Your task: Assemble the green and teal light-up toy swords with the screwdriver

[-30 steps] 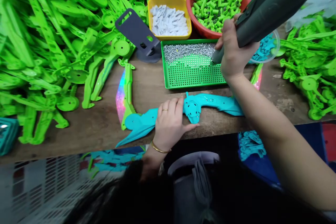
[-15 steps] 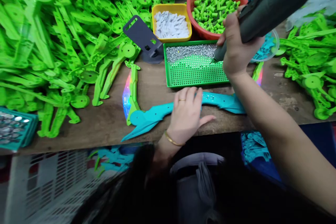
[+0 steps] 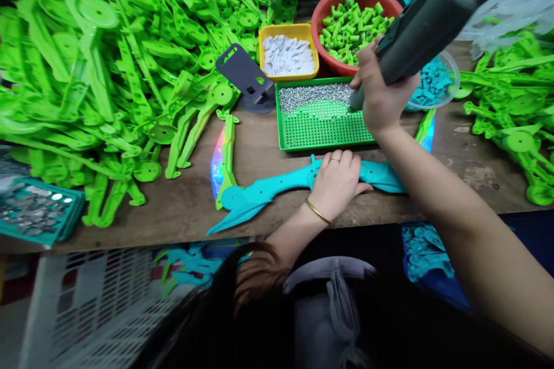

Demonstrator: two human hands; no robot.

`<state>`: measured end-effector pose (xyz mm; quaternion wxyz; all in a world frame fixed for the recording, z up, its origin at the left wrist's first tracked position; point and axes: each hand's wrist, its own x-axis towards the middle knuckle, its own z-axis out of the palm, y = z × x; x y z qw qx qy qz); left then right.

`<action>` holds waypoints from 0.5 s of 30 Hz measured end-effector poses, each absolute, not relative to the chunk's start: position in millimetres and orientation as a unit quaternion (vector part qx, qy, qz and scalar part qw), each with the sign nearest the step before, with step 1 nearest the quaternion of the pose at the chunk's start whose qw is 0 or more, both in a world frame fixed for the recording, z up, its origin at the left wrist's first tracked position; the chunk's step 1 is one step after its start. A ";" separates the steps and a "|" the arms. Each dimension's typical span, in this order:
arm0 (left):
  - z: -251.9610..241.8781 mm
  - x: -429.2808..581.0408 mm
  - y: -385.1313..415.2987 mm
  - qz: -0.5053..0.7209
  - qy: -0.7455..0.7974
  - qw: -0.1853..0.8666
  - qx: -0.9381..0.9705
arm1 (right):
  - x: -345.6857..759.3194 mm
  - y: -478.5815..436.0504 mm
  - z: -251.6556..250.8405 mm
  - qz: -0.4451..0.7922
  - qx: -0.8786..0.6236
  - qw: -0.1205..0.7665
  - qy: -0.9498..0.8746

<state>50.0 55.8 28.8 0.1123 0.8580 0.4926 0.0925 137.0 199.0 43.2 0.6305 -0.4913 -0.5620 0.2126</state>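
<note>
My right hand (image 3: 385, 95) is wrapped around a dark electric screwdriver (image 3: 426, 23). The tool slants down to the left, and its tip is over the screws (image 3: 318, 94) in a green perforated tray (image 3: 324, 141). My left hand (image 3: 337, 181) rests over the middle of a turquoise plastic toy bow (image 3: 277, 181), fingers curled across its far edge and thumb out to the right. At the bow's left end is a green limb with a shiny rainbow panel (image 3: 217, 164). My right forearm partly covers the right end, where another green limb (image 3: 426, 127) shows.
Green plastic parts (image 3: 108, 69) heap up on the left, with more (image 3: 519, 138) at right. Behind the tray stand a yellow bin (image 3: 289, 76) of white pieces and a red bowl (image 3: 318, 17) of green plugs. A dark phone-like stand (image 3: 242, 72) sits beside them.
My left hand has slid right along the toy bow, uncovering a small peg on its upper edge. The screwdriver tip stays over the screw tray. The whole view has shifted slightly.
</note>
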 end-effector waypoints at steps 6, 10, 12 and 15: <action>28.2 43.6 55.4 0.110 0.499 0.131 0.850 | 162.4 133.2 89.9 0.240 -0.377 0.717 -0.535; 26.2 42.2 55.3 0.117 0.498 0.141 0.848 | 178.8 84.5 80.9 0.269 -0.403 0.661 -0.573; 26.6 42.6 55.5 0.116 0.498 0.142 0.848 | 183.5 74.3 70.1 0.268 -0.402 0.637 -0.601; 28.0 42.9 55.8 0.113 0.499 0.146 0.847 | 188.5 72.2 55.8 0.267 -0.391 0.639 -0.606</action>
